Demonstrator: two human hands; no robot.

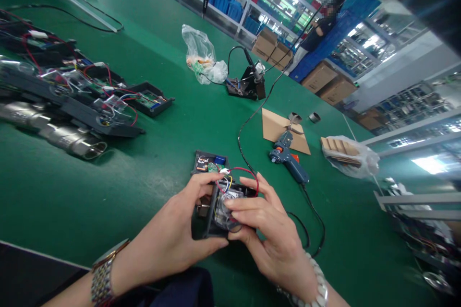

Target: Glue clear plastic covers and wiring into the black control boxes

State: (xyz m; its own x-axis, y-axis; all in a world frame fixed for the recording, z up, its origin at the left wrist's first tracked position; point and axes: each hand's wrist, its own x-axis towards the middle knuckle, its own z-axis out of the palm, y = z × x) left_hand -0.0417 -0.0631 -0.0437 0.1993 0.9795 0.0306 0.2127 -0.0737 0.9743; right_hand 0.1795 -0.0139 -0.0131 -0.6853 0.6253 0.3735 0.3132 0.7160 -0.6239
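Observation:
A black plastic housing (pixel 211 218) is held low at the middle of the view, tilted toward me. My left hand (pixel 176 223) grips its left side, thumb at the near edge and fingers at the far edge. Inside sits a clear plastic part (pixel 221 208) with several coloured wires rising from it. The thumb and fingers of my right hand (pixel 275 230) close on that clear part, while other fingers rest along the housing's right side. Just beyond lies an open cover with a circuit board (pixel 215 167), joined to the housing by wires at a white connector (pixel 225 171).
Several similar black housings (pixel 90 105) with metal valve bodies (pixel 72 139) line the left. A glue gun (pixel 290 158) lies by cardboard (pixel 270 127) at right. Beyond are a black stand (pixel 247 87) and a plastic bag (pixel 203 55). A person (pixel 319 31) stands near shelving.

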